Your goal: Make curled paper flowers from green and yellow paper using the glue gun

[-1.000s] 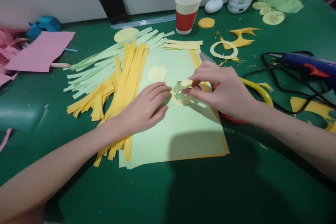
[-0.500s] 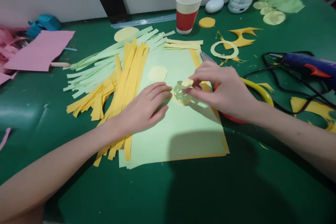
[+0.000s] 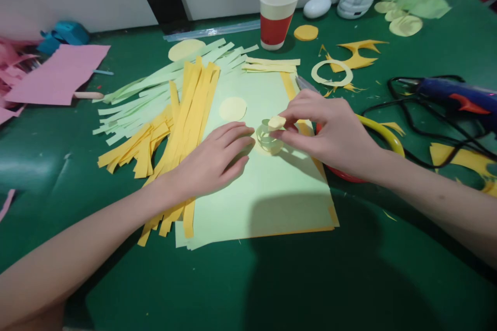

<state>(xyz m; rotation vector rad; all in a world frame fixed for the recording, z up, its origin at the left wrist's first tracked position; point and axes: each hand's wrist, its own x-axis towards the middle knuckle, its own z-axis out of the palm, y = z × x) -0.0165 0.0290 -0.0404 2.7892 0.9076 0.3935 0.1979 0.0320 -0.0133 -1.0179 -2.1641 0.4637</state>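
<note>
Between the thumb and fingers of my right hand (image 3: 324,132) is a small pale-yellow paper piece (image 3: 276,123), pinched just above a curled light-green paper strip (image 3: 265,138). The curl stands on a pale-yellow paper disc (image 3: 272,152). My left hand (image 3: 219,158) lies palm down with fingers stretched out, its tips beside the curl; whether they touch it I cannot tell. Under both hands is a stack of light-green paper sheets (image 3: 233,217). Another pale-yellow disc (image 3: 233,108) rests on the sheets, above my left fingers. Yellow paper strips (image 3: 190,114) run partly beneath my left wrist.
Scissors with red and yellow handles (image 3: 382,132) lie partly under my right hand. A glue gun (image 3: 454,94) with a black cord is at the right. A paper cup (image 3: 276,23) stands at the back. Green strips (image 3: 135,101) and pink paper (image 3: 58,76) are leftward.
</note>
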